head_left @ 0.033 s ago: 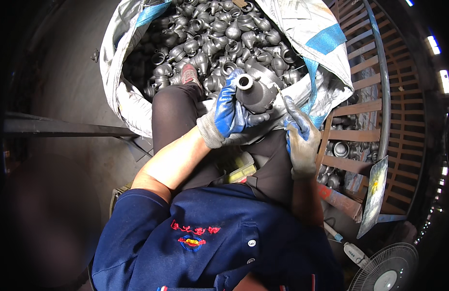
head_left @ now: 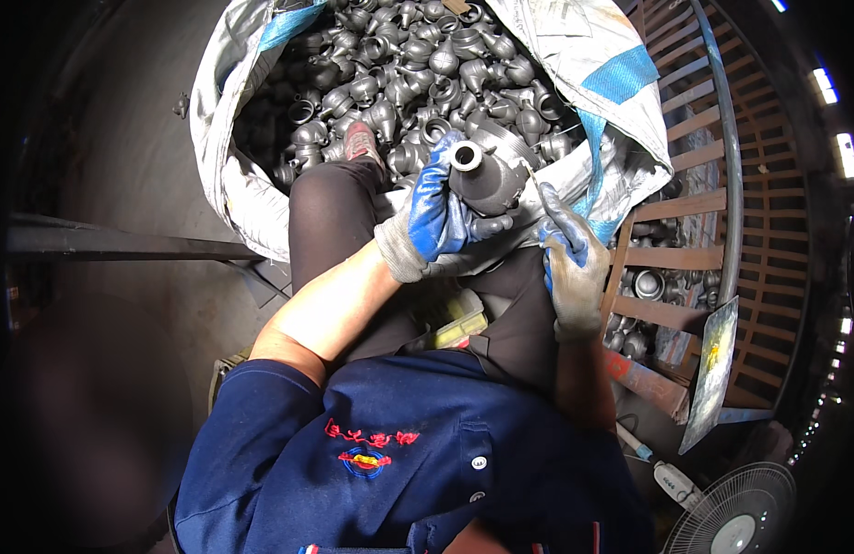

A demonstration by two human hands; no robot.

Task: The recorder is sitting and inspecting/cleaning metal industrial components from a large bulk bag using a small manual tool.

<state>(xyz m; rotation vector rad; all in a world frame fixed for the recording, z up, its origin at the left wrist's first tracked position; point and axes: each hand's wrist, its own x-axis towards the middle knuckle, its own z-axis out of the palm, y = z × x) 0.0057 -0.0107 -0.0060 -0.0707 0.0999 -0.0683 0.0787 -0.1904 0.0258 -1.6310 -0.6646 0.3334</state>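
The right hand (head_left: 575, 268) is curled, index finger extended along what seems a thin tool (head_left: 532, 174); the left hand (head_left: 438, 210) wraps the grey fitting (head_left: 490, 187) by the white bag's (head_left: 261, 222) near edge. Likely heavy and rigid, it suits gripping round its body. Beyond, similar fittings (head_left: 443, 61) fill the bag.

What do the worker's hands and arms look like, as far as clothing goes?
The left hand wears a work glove, blue over the fingers with a pale grey cuff. The right hand wears a similar one, greyish on the back, blue showing near the fingers. The left forearm is bare below a short navy sleeve; the right sleeve is too shaded to make out.
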